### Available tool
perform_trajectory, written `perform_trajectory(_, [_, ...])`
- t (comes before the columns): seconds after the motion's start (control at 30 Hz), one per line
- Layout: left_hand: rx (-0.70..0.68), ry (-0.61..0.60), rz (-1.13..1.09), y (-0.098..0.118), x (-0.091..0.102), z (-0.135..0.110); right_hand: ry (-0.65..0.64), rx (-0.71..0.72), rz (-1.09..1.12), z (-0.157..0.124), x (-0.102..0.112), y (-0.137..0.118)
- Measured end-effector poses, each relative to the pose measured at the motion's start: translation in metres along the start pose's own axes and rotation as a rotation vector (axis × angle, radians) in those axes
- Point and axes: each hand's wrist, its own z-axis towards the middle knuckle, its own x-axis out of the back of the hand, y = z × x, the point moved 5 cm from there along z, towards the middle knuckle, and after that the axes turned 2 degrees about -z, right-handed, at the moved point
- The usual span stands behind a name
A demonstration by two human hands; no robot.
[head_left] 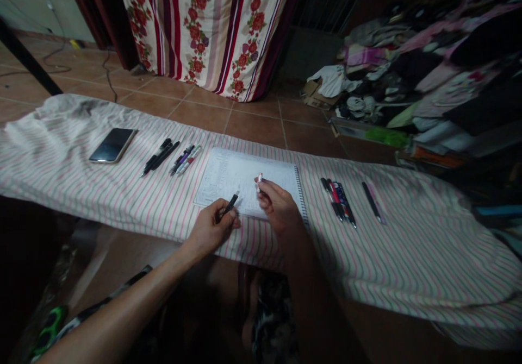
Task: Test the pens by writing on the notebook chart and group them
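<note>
Slantwise, left fingers (227, 221) grip a pen (232, 202) pointing forward-right, right fingers (268, 187) an upright piece (260, 179).

The scene is taken in by one head-worn camera, placed above the near side of the striped cloth (408, 255) and pitched forward and down. Both forearms are seen from above and behind, entered from the near edge; the left hand (212, 225) and right hand (281, 205) are framed near the middle, at the spiral notebook (240, 169). The cloth is spanned widely at close range and is seen slanting lower toward the right. Farther off, the tiled floor (204, 117), floral curtain (222, 27) and, far right, a clothes pile (408, 70) are included.
</note>
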Motion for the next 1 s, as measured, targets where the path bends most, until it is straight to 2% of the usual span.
perform_trajectory(0.13, [-0.026,-0.004,0.057,0.0,0.001,0.001,-0.061,-0.021,0.181,-0.009,-0.013,-0.01])
perform_trajectory(0.43, [-0.057,-0.02,0.155,-0.007,0.004,0.005,-0.162,0.035,0.22,-0.016,-0.025,-0.015])
perform_trajectory(0.67, [-0.044,-0.032,0.251,-0.005,0.002,0.005,-0.142,0.082,0.188,-0.014,-0.026,-0.014])
perform_trajectory(1.0, [-0.049,-0.02,0.326,-0.004,0.0,0.006,-0.193,0.127,0.055,-0.016,-0.031,-0.013])
